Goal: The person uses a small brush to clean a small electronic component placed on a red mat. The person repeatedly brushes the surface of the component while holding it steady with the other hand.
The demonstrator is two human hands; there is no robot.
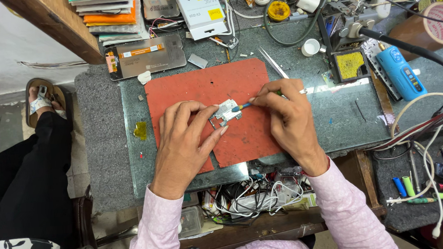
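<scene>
Seen from above: a cluttered repair bench with a red work mat (204,97) on a grey stone top. The left hand (184,142) rests on the mat, its fingertips pinning a small silver circuit part (225,112). The right hand (287,113) pinches a thin blue-tipped tool (244,106) – its tip touches the part's right edge. Metal tweezers (273,62) lie just above the right hand. Further back, a phone display panel (145,56) lies face down – a blue handheld device (400,72) sits at right.
</scene>
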